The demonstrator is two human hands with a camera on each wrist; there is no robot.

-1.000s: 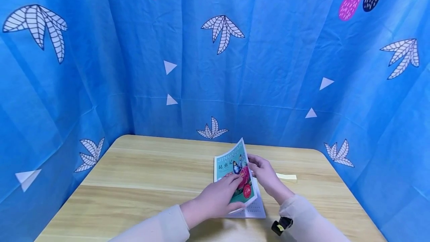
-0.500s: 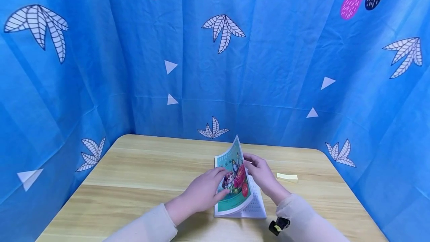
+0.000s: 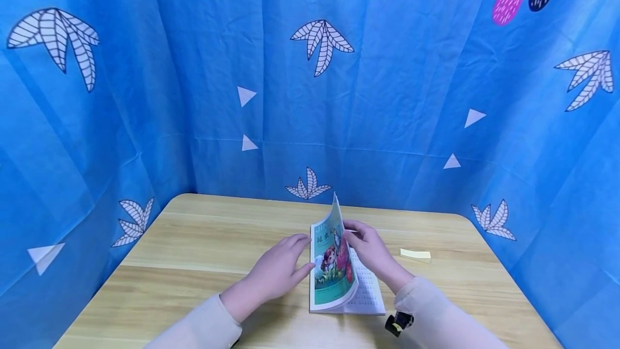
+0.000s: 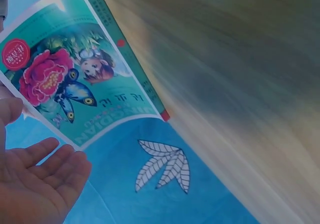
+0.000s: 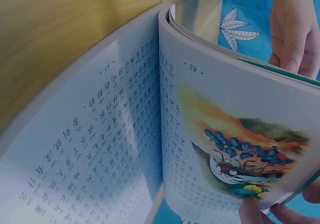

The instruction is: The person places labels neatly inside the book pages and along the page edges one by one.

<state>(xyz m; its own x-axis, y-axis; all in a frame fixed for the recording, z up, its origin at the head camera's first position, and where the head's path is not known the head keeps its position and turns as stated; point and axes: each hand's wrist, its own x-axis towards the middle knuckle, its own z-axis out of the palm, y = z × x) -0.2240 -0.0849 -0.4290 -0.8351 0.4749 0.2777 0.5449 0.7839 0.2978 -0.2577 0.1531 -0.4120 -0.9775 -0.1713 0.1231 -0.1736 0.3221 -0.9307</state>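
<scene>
A thin paperback book [image 3: 329, 287], its green cover showing a flower, a butterfly and a girl, lies partly opened at the table's middle. My right hand [image 3: 372, 251] holds the lifted cover and pages by their outer edge. In the right wrist view its fingers [image 5: 251, 211] touch the edge of the illustrated page [image 5: 240, 149], marked 62; the page marked 63 [image 5: 85, 129] lies opposite. Beside the spine, my left hand [image 3: 277, 267] has loosely extended fingers near the cover's left edge. The left wrist view shows that hand [image 4: 42, 181] palm inward, holding nothing.
A small pale yellow paper strip [image 3: 415, 255] lies on the wooden table [image 3: 218, 241], right of the book. Patterned blue curtains [image 3: 387, 96] surround the table's back and sides. A black device [image 3: 399, 323] sits at my right sleeve.
My left hand has come off the cover and moved left to beside the spine. The raised cover and pages have swung leftward with my right hand, uncovering more of the page beneath.
</scene>
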